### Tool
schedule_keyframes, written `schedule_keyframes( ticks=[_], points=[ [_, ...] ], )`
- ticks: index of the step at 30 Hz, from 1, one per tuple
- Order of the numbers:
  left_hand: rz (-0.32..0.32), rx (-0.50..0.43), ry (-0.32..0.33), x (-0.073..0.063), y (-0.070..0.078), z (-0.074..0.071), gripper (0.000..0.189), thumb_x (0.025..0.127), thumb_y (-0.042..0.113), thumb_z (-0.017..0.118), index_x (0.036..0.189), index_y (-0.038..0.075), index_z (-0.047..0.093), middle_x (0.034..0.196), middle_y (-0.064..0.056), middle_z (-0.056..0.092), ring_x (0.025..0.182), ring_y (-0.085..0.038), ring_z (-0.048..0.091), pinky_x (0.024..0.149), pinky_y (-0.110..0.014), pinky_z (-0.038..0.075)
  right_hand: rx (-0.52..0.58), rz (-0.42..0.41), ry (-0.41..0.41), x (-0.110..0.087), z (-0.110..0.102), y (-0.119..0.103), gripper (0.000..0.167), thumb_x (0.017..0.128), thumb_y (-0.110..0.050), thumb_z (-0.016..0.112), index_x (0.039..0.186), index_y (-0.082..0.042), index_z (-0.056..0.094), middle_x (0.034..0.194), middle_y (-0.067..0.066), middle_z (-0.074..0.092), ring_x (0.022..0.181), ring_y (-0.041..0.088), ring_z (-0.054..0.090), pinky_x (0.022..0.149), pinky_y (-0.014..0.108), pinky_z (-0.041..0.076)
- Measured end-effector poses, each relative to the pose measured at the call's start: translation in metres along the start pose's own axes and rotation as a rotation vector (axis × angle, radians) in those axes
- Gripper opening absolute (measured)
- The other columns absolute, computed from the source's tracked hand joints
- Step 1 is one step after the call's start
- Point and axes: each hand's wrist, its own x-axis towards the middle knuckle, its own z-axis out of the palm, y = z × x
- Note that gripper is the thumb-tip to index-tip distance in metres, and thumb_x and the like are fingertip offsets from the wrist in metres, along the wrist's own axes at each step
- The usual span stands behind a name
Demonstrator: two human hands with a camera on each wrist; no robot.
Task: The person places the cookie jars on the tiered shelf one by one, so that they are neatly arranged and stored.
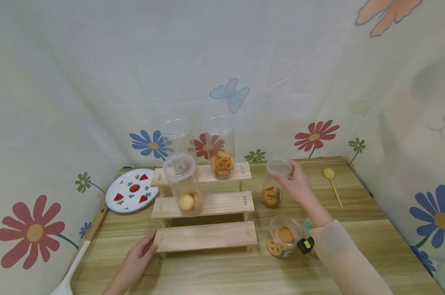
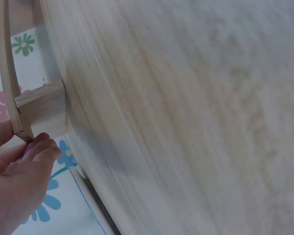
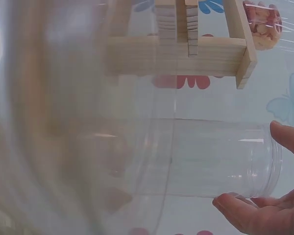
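Near the right side of the three-step wooden rack (image 1: pixel 207 237), my right hand (image 1: pixel 297 184) grips a tall clear jar (image 1: pixel 271 196) by its lidded top. Brown cookies lie at the bottom of that jar. In the right wrist view, thumb and fingers sit on opposite sides of the jar's (image 3: pixel 210 156) top end. My left hand (image 1: pixel 137 256) is at the left end of the rack's lowest step. Seen from the left wrist, its thumb and fingers pinch the end of that thin board (image 2: pixel 9 73).
Two lidded jars, one with pretzel-like snacks (image 1: pixel 222 164), stand on the top step; another with round cookies (image 1: pixel 186 201) is on the middle step. A wide cookie tub (image 1: pixel 281 241) stands front right. A plate (image 1: pixel 126 196), white-headed utensil (image 1: pixel 78 258) and yellow spoon (image 1: pixel 333 184) lie around.
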Motion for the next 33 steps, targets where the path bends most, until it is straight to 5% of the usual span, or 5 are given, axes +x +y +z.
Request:
schedule_keyframes(
  ticks=[8,33],
  points=[
    [0.031,0.006,0.018,0.000,0.003,0.000,0.047,0.098,0.006,0.055,0.137,-0.015,0.039,0.142,-0.029,0.038,0.126,-0.036,0.041,0.097,-0.020,0.039,-0.007,-0.029,0.009,-0.005,-0.004,-0.005,0.079,0.092,-0.025,0.069,0.147,0.007,0.022,0.139,0.033,0.037,0.125,0.048,0.041,0.099,0.054,0.043],
    [-0.016,0.005,0.000,0.001,0.000,0.000,0.050,0.099,0.010,0.055,0.139,-0.013,0.038,0.145,-0.026,0.036,0.127,-0.032,0.040,0.098,-0.022,0.039,-0.033,-0.203,0.079,-0.038,-0.019,-0.048,0.075,0.088,-0.033,0.072,0.145,-0.002,0.034,0.131,0.021,0.049,0.120,0.038,0.049,0.099,0.050,0.045]
  ],
)
